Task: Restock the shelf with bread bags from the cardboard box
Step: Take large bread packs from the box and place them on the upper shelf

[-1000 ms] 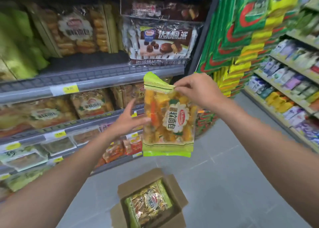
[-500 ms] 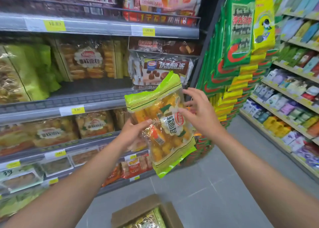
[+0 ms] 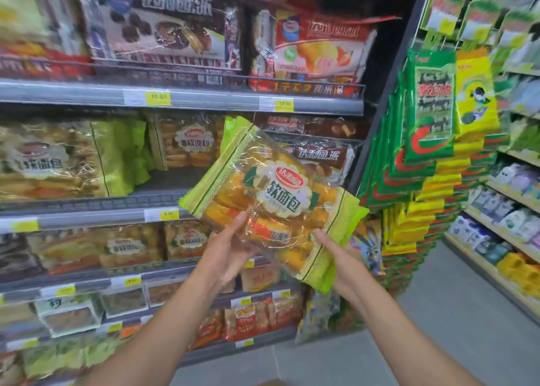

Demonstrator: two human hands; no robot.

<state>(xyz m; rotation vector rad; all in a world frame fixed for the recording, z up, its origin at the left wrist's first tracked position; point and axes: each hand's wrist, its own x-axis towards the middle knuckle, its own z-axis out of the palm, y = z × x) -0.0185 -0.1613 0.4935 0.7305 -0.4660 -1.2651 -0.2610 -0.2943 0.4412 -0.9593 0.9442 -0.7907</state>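
I hold one bread bag (image 3: 274, 198), clear plastic with green ends and golden rolls inside, tilted sideways in front of the shelves. My left hand (image 3: 226, 248) grips its lower left edge from below. My right hand (image 3: 340, 258) supports its lower right green end. The bag hangs level with the middle shelf (image 3: 96, 213), where matching bread bags (image 3: 70, 159) lie at the left and an open gap (image 3: 169, 181) sits beside them. The cardboard box is out of view, apart from a brown sliver at the bottom edge (image 3: 270, 382).
Above is a shelf (image 3: 204, 99) with cake packs. Lower shelves (image 3: 131, 247) carry more bread and snack packs. A hanging rack of green and yellow packets (image 3: 432, 128) juts out at the right. Further right runs another shelving aisle (image 3: 502, 216), with grey floor (image 3: 438, 327) between.
The camera has tilted up, so the box has dropped out of view. The bag has been raised and turned from upright to lying sideways, with both hands now under its lower edge.
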